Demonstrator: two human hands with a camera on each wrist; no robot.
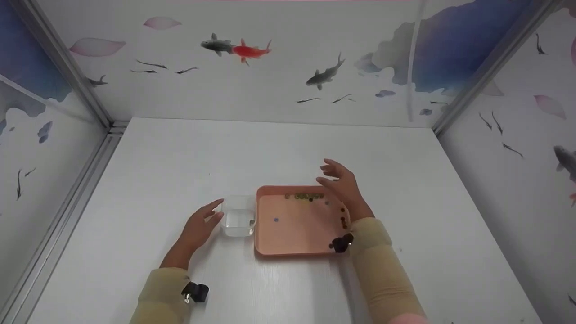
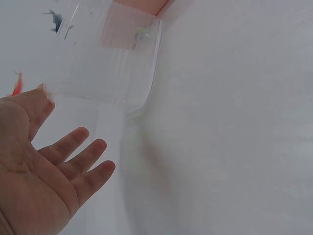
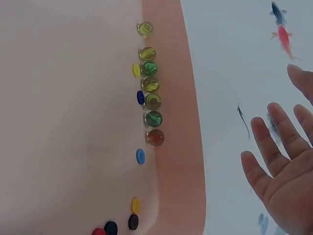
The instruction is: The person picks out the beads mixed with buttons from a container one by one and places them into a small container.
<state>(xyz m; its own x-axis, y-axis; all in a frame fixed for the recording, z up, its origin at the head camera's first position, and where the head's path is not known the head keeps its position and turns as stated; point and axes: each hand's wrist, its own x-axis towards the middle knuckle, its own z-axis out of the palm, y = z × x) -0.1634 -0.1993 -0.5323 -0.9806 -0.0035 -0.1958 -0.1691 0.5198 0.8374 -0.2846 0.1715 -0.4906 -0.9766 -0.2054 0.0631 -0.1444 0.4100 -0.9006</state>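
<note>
My left hand point(image 1: 198, 228) is beside a clear plastic box point(image 1: 239, 219), its fingertips at the left rim and its other fingers loosely extended in the left wrist view. One greenish marble point(image 2: 142, 34) shows inside the box. My right hand point(image 1: 344, 186) hovers over the far right corner of a pink tray point(image 1: 292, 253), fingers spread and holding nothing. Along one side of the tray, the right wrist view shows a row of green and yellow glass marbles point(image 3: 151, 85) and a reddish marble point(image 3: 155, 137). Small buttons lie nearby, including a light blue button point(image 3: 140, 156) and a yellow button point(image 3: 136, 205).
The box stands close against the tray's left side on a white table point(image 1: 216, 153). Dark buttons point(image 1: 343, 219) line the tray's right side, and a lone blue button point(image 1: 276, 220) lies on its floor. White walls point(image 1: 279, 99) with fish pictures enclose the table.
</note>
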